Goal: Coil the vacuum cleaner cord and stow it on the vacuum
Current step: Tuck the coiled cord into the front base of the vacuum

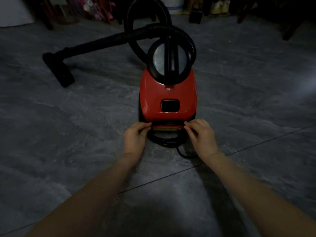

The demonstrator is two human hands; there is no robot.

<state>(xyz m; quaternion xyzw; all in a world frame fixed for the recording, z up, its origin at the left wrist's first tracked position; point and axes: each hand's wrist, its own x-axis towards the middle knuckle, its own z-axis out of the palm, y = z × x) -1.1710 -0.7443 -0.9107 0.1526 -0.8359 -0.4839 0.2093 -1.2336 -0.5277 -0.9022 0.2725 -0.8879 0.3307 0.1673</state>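
Note:
A red canister vacuum [168,98] stands on the grey floor in front of me. A black cord [165,142] lies in a coil around the red cord holder [166,128] at its near end, and a short loose loop trails on the floor to the right. My left hand [136,136] pinches the coil at its left side with curled fingers. On the right side my right hand [201,134] pinches the coil the same way.
The black ribbed hose [135,31] loops up behind the vacuum and joins a wand that ends in a floor nozzle [59,69] at the left. Dark furniture legs and bags line the far wall. Grey tiled floor [68,134] surrounds the vacuum.

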